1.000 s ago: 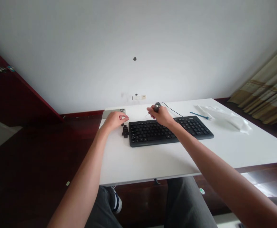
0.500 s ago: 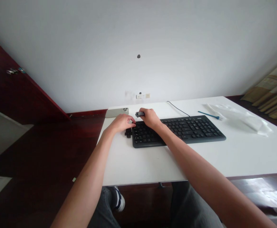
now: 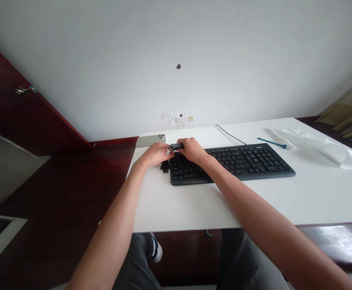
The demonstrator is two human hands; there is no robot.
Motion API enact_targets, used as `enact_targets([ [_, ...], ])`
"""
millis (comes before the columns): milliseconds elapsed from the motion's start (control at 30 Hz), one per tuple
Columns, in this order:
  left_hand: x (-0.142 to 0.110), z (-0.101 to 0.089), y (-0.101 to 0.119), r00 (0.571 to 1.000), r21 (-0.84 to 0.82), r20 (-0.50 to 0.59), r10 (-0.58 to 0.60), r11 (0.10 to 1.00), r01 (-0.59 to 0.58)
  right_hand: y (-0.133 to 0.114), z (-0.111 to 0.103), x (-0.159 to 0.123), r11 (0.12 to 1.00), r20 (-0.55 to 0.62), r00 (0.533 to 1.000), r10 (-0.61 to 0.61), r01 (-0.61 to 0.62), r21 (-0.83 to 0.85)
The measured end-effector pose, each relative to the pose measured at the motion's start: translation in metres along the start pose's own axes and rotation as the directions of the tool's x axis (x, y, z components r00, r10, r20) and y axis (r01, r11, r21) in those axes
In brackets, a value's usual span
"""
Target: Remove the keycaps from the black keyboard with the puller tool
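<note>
My right hand (image 3: 193, 150) is closed around a small dark tool (image 3: 176, 146) with a shiny end that points left; its exact kind is unclear. My left hand (image 3: 157, 154) meets the tool's tip, thumb and fingers drawn together there, and whatever lies between them is hidden. Both hands are over the upper left corner of a black keyboard (image 3: 239, 162), which lies flat on the white table. Several loose black keycaps (image 3: 165, 166) lie against the keyboard's left edge, partly behind my left hand.
A phone (image 3: 148, 140) lies behind my left hand. A black cable (image 3: 230, 133) runs back from the keyboard. On the right are a blue brush-like stick (image 3: 271, 142) and a crumpled clear plastic bag (image 3: 317, 147). The white table (image 3: 188, 209) ends close before my legs.
The tool has turned and come down slightly toward my left hand. My left fingers have closed in at its tip. The whole view has shifted a little.
</note>
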State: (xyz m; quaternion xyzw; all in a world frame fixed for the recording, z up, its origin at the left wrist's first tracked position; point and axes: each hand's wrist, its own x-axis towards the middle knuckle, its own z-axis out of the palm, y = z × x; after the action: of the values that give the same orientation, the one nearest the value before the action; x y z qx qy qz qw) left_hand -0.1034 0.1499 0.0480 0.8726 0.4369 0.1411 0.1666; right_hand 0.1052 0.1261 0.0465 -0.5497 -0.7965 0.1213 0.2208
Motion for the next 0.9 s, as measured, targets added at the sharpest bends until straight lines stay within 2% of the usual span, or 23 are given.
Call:
enact_targets([
  [133,0.001,0.001,-0.001,1.000,0.039,-0.011,0.005,0.999,-0.005,-0.006,-0.001,-0.001,0.999,0.003,1.000,-0.002,0.002,0.045],
  [400,-0.001,0.000,0.002,0.999,0.012,-0.028,-0.015,1.000,0.015,-0.024,0.003,-0.003,0.972,0.051,0.995,0.091,-0.100,0.212],
  [700,0.001,0.001,0.003,0.997,-0.073,-0.074,0.006,0.997,-0.012,-0.028,0.022,-0.004,0.978,-0.108,0.979,0.172,-0.157,0.141],
  [900,0.001,0.003,0.006,0.997,-0.132,-0.067,-0.028,0.991,0.019,-0.030,0.024,-0.007,0.989,-0.120,0.985,0.127,-0.118,0.084],
])
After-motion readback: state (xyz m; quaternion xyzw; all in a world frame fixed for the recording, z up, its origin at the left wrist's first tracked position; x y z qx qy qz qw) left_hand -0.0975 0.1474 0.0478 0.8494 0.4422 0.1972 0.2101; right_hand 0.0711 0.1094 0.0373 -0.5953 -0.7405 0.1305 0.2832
